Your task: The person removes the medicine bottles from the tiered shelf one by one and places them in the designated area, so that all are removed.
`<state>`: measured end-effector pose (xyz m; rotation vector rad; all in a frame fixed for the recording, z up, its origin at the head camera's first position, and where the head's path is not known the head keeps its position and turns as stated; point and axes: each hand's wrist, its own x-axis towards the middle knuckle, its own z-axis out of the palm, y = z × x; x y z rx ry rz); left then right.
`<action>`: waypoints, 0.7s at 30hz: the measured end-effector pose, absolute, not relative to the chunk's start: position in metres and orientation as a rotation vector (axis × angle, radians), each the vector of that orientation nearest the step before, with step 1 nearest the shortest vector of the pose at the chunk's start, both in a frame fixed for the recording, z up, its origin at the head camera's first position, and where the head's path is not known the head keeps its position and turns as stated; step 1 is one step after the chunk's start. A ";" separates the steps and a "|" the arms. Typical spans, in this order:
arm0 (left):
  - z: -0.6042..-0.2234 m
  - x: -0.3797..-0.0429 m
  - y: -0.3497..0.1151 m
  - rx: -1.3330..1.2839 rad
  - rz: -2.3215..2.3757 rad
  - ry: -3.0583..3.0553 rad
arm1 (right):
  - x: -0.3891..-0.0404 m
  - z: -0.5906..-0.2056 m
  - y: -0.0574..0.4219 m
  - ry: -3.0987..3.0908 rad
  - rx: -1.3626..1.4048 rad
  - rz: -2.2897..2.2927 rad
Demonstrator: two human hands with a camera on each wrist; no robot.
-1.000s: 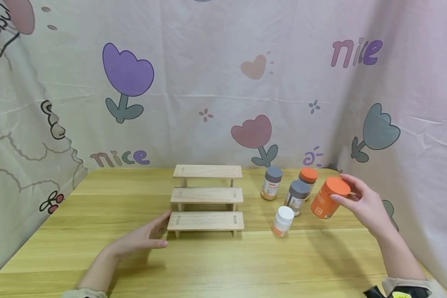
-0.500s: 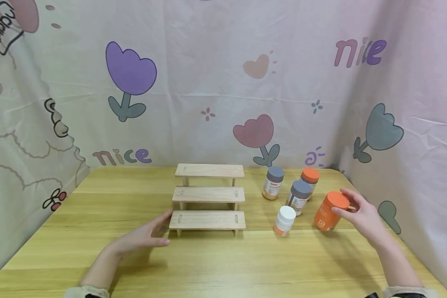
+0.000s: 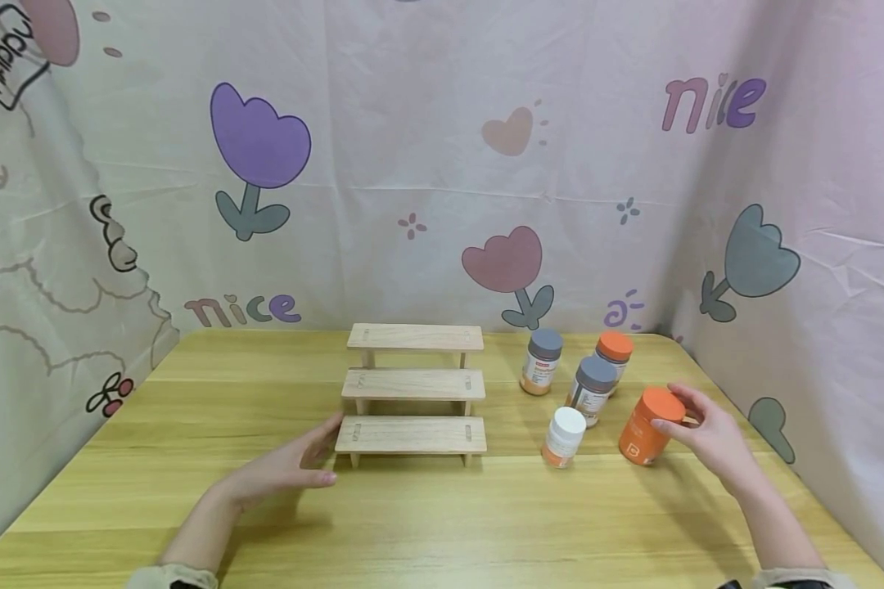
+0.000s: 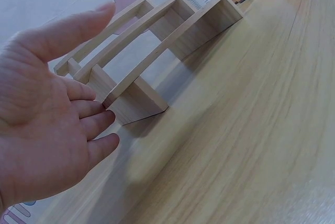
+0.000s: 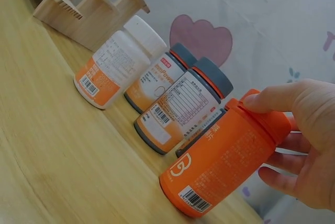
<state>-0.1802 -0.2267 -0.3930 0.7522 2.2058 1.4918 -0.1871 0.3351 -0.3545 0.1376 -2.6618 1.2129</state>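
On the right side of the table, my right hand (image 3: 714,442) holds an orange pill bottle (image 3: 642,435) around its lid, thumb in front and fingers behind. The bottle stands upright and appears to rest on the tabletop. My left hand (image 3: 276,473) is beside a three-step wooden display stand (image 3: 411,435), its fingers relaxed. In the left wrist view the fingertips (image 4: 107,116) are at the near left end of the lowest step, seemingly touching it. The stand's shelves carry nothing.
Left of the orange bottle stand a white-lidded bottle (image 3: 562,442), two grey-lidded bottles (image 3: 540,366) and an orange-lidded bottle (image 3: 615,348) partly hidden behind one of them. A printed curtain (image 3: 383,147) hangs behind the wooden table (image 3: 442,532).
My right hand has lowered the orange bottle toward the person and onto the table, apparently. The left hand and the stand have stayed where they were.
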 end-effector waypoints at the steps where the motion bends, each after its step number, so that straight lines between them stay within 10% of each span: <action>1: -0.393 -0.180 -0.227 0.752 1.490 2.209 | -0.187 -0.354 0.335 -2.661 0.137 1.212; 21: -0.384 -0.178 -0.233 0.701 1.458 2.292 | -0.189 -0.344 0.340 -2.688 0.237 1.158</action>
